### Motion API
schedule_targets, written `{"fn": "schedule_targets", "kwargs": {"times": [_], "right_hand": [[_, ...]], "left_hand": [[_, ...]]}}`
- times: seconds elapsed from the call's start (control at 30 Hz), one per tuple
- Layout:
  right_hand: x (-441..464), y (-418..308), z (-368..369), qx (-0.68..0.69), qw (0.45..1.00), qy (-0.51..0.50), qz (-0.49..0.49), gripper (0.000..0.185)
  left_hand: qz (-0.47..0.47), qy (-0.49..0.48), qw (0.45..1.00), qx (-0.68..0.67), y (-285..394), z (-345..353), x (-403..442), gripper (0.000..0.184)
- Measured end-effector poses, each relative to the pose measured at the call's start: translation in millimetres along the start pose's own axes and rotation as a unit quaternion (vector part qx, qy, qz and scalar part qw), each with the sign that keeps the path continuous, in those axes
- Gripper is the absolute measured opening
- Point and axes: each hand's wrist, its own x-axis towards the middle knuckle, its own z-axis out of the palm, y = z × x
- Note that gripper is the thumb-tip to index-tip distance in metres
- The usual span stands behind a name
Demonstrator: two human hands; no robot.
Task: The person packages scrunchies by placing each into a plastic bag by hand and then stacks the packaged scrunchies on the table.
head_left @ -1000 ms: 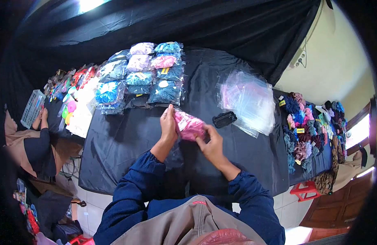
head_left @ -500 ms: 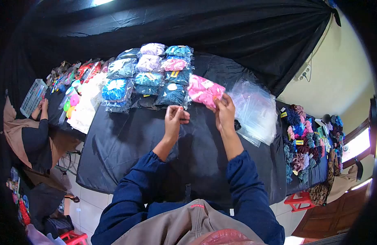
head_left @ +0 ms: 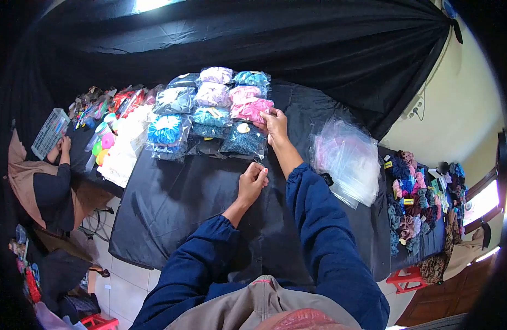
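My right hand [head_left: 277, 127] pinches the edge of a bagged pink scrunchie [head_left: 252, 110], which lies on the right column of bagged scrunchies. Just below it is a dark teal bagged scrunchie [head_left: 243, 141], and another pink one touches it above. My left hand [head_left: 251, 184] is closed over the black cloth, nearer to me than the rows; whether anything small is inside its fingers is hidden. Left of the pink bag lie light purple [head_left: 212, 94] and teal [head_left: 211, 116] bagged scrunchies, then a bright blue one [head_left: 164, 128].
Clear plastic bags [head_left: 345, 159] lie on the right of the black-covered table [head_left: 209, 203], with a small black object [head_left: 327, 179] beside them. Loose scrunchies [head_left: 413, 198] fill a right side table. Another person [head_left: 50, 181] sits at the far left by a grey basket [head_left: 50, 133].
The pink bag went from between both hands to the right column in my right hand. My left hand let go of it and now rests lower, closed.
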Motion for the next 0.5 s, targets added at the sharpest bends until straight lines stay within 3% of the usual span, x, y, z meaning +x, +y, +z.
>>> {"fn": "schedule_targets", "kwargs": {"times": [0.07,0.2,0.27,0.33,0.37,0.5], "right_hand": [[2,2,9,0.031,0.999,0.011,-0.031,0.047],[-8,2,18,-0.046,0.999,-0.002,-0.006,0.046],[-7,10,16,-0.051,0.998,0.022,-0.039,0.048],[-11,9,7,-0.224,0.969,0.068,-0.071,0.051],[8,28,-5,-0.306,0.936,0.101,-0.143,0.058],[-7,15,-8,-0.256,0.944,0.098,-0.185,0.050]], "left_hand": [[-0.002,-0.001,1.000,0.009,0,0,0,0.013],[-0.001,0.000,1.000,0.013,0,0,1,0.013],[-0.003,-0.005,1.000,0.015,-1,-1,1,0.012],[-0.004,-0.010,1.000,0.016,-2,-1,1,0.011],[-0.002,-0.011,1.000,0.016,-2,-1,2,0.011],[-0.001,-0.003,1.000,0.021,0,0,1,0.013]]}}
